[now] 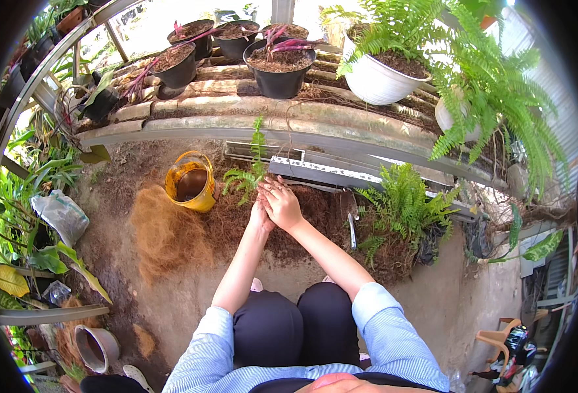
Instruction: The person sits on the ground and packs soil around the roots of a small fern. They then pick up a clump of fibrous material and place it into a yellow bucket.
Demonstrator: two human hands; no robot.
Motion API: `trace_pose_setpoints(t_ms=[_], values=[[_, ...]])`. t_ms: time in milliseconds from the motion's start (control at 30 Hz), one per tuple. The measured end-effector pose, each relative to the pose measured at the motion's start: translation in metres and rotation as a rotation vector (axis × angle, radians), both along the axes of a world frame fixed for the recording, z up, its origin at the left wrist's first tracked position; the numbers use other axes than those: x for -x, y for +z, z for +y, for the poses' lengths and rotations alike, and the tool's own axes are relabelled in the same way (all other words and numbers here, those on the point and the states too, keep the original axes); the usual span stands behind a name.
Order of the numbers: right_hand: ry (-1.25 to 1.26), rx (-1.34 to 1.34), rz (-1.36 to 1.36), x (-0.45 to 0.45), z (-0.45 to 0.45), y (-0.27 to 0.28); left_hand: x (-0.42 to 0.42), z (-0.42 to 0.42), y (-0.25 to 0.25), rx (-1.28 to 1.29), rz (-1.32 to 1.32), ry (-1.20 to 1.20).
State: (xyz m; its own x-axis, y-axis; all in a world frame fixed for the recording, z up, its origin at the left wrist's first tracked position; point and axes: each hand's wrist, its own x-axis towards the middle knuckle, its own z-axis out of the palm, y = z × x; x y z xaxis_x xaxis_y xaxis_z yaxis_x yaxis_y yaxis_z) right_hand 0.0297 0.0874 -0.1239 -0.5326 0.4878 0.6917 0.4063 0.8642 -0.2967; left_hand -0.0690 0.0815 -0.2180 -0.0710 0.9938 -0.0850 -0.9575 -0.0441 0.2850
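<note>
My left hand [261, 212] and my right hand [281, 201] are pressed together over dark potting fibre [313, 204], with soil on the fingers. A small fern seedling [254, 169] rises at the fingertips; whether they grip its base is hidden. Left of the hands stands a yellow bucket [205, 196] with dark contents, beside a heap of loose coir fibre [166, 231]. To the right, a trowel [352, 231] lies against the dark fibre, next to a larger fern clump [399, 201] with exposed roots.
A slatted bench [210, 108] ahead holds several black pots [280, 78] and a white pot of fern [380, 81]. Metal channels [328, 172] lie below its edge. A plastic bag [62, 216] and an empty pot [97, 348] are at the left, a tan chair [500, 339] at the lower right.
</note>
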Motion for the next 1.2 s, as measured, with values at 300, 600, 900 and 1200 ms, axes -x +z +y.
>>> trace_pose_setpoints(t_ms=[300, 600, 900, 1200], values=[[0.02, 0.188, 0.295, -0.021, -0.006, 0.024, -0.01, -0.022, 0.083, 0.379, 0.11, -0.097], [0.183, -0.215, 0.037, -0.002, -0.001, 0.0, 0.017, -0.005, -0.026, 0.025, -0.149, -0.091], [0.143, 0.133, 0.075, 0.03, -0.03, 0.052, 0.041, -0.052, 0.111, 0.27, 0.083, 0.066], [-0.181, 1.597, 0.916, 0.113, -0.056, 0.093, 0.085, -0.066, 0.152, 0.233, 0.284, 0.18]])
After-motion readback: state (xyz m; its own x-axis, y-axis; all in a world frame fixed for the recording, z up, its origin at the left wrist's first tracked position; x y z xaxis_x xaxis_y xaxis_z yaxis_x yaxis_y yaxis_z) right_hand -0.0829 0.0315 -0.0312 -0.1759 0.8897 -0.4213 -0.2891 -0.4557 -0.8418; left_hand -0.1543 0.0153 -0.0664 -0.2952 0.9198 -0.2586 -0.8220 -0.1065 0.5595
